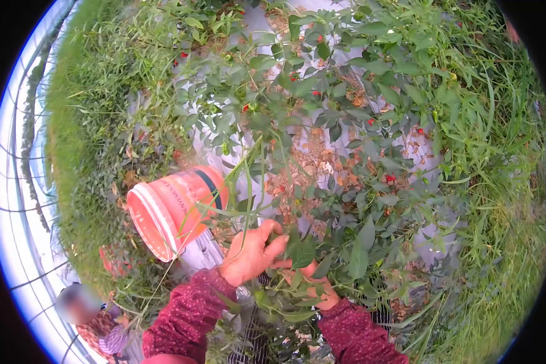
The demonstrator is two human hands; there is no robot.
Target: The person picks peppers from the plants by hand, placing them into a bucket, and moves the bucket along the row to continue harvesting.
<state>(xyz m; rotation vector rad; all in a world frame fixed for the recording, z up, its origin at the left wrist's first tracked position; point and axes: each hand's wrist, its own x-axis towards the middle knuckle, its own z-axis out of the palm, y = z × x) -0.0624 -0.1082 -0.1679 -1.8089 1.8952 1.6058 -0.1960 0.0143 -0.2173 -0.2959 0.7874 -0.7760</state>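
Two bare hands in dark red patterned sleeves reach into a green leafy plant at the lower middle. My left hand has its fingers curled, thumb and forefinger close together at the leaves; what lies between them is too small to make out. Partly behind leaves, my right hand is just to the right and a little lower, its fingertips near the left ones. Leaves hide most of its fingers. An orange-pink bucket lies tilted to the upper left of my left hand, its open mouth facing lower left.
Small red fruits dot the plants ahead. Pale ground sheeting with dry leaves shows between rows. Tall grass lines the right side. Another person is at the lower left, beside a netted frame.
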